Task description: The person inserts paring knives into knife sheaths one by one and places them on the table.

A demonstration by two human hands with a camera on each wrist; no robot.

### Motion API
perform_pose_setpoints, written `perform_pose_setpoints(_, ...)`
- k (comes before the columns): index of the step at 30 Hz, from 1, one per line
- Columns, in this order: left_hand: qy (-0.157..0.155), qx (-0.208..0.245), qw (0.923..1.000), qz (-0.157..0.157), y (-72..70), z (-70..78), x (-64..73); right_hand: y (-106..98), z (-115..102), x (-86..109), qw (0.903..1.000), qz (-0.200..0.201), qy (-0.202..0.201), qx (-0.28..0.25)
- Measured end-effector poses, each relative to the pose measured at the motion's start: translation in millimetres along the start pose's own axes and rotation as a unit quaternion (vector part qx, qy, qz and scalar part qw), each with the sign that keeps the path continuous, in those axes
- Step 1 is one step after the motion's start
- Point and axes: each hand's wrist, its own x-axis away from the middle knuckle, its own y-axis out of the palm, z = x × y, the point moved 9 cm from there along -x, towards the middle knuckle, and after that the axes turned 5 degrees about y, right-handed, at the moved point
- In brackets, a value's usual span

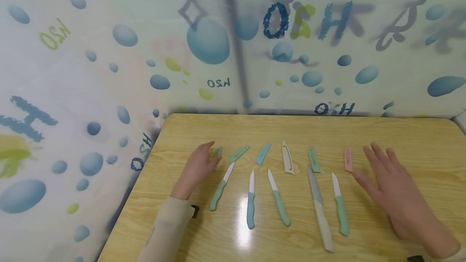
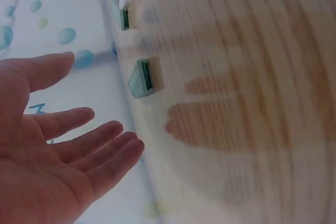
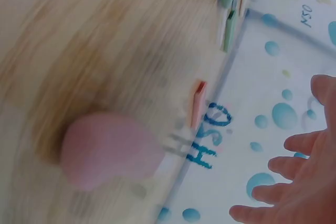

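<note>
My left hand (image 1: 196, 169) hovers with loose fingers beside a green blade sheath (image 1: 218, 151), which it partly covers in the head view. Held open above the table, my right hand (image 1: 395, 191) has its fingers spread, next to a pink sheath (image 1: 348, 159). Both hands hold nothing. A blurred pink handle (image 3: 107, 150) lies below the right hand in the right wrist view. Between the hands lie a green-handled knife (image 1: 218, 194), a blue-handled knife (image 1: 251, 210), a second green-handled knife (image 1: 281, 208), a long cream-handled knife (image 1: 323, 226) and another green-handled knife (image 1: 342, 216).
Behind the knives, more sheaths form a row: green (image 1: 239, 154), blue (image 1: 263, 153), white (image 1: 287, 157) and green (image 1: 314, 159). The wooden table (image 1: 233, 126) meets a wall covering (image 1: 145, 60) with bubbles and letters at its back and left.
</note>
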Motion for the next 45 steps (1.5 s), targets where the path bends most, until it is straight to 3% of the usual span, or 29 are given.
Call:
perform_pose_setpoints(7,-0.038,-0.012,0.9992,0.003,-1.9,-9.9,-8.4,2.0,-14.1,1.1,0.9997,-0.017,0.000,-0.017)
perform_pose_setpoints(16,-0.041,-0.034,0.9985,-0.011,5.6,-11.4,-18.6,2.8,-33.6,2.2,0.9991,-0.006,-0.021,-0.036)
perform_pose_setpoints(27,-0.053,-0.058,0.9961,-0.041,11.7,-11.0,-23.4,9.2,-53.9,-3.4,0.9982,-0.021,-0.035,-0.045)
perform_pose_setpoints(35,-0.085,0.021,0.9961,-0.007,2.9,-28.1,-21.8,19.0,-86.8,-12.0,0.9965,-0.035,-0.068,-0.031)
perform_pose_setpoints(45,-0.067,0.107,0.9903,0.057,-14.0,-40.9,-8.1,40.1,-155.2,-20.0,0.9895,-0.050,-0.134,-0.019)
